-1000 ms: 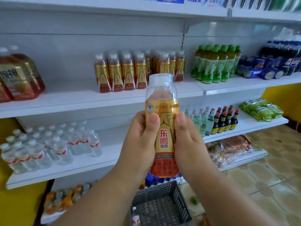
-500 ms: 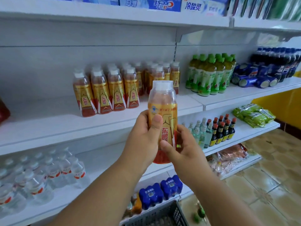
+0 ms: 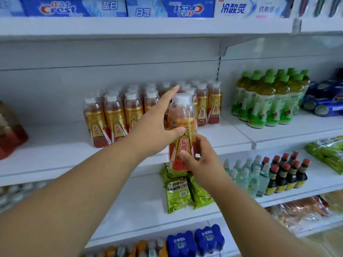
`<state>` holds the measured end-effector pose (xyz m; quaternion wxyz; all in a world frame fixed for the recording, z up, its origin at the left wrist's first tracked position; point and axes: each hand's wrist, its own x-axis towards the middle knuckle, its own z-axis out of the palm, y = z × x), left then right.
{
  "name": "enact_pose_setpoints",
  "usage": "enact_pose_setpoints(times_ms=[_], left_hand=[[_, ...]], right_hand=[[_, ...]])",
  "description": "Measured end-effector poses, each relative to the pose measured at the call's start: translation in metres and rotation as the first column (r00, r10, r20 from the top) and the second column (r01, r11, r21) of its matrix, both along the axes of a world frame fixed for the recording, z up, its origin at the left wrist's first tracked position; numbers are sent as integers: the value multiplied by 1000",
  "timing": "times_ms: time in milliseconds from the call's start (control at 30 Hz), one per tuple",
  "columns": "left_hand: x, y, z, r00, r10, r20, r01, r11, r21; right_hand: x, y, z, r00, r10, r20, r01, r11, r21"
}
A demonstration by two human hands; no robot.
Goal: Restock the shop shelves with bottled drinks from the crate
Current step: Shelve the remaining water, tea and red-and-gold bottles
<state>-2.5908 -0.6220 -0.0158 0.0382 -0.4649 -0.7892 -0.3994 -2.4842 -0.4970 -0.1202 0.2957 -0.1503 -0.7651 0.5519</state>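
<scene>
I hold one orange-gold drink bottle [image 3: 182,115] with a white cap upright in front of the middle shelf [image 3: 55,156]. My right hand [image 3: 206,162] grips its lower part, thumb across the label. My left hand [image 3: 154,132] lies against the bottle's left side with fingers stretched straight toward the shelf and only the thumb resting on the label. Behind it stands a block of several matching bottles [image 3: 115,117] on that shelf. The crate is out of view.
Green-capped tea bottles [image 3: 269,101] and blue cans [image 3: 323,99] fill the shelf to the right. Below lie green packets [image 3: 178,193], pale bottles and dark sauce bottles [image 3: 284,175]. Toothpaste boxes [image 3: 74,6] line the top shelf; blue packs [image 3: 194,242] sit low down.
The bottle has risen from above the crate to middle-shelf height. My left hand has unwrapped from it and straightened its fingers; my right hand has slid to the lower part.
</scene>
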Motion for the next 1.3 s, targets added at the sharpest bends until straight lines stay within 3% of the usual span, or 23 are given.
enact_pose_setpoints(times_ms=[100,300,567,1000,1200,1300], left_hand=[[-13,16,2,1000,21,-7,-21,999,-47],[-46,49,8,984,86,-156,-110,982,-155],[-88,73,10,826,-37,-562,-133,957,-258],[-135,94,7,695,-106,-711,-212,915,-344],[-141,95,13,603,-120,-788,-278,894,-350],[-140,98,20,630,-153,-761,-242,893,-380]], right_hand=[[-14,19,-6,1000,23,10,-23,1000,-16],[-48,45,-6,999,19,28,-19,1000,16],[-97,61,-16,990,-98,103,95,995,38],[-129,72,-17,974,-138,181,128,989,68],[-139,59,-22,923,-336,186,289,927,239],[-136,50,-24,879,-459,127,422,875,238]])
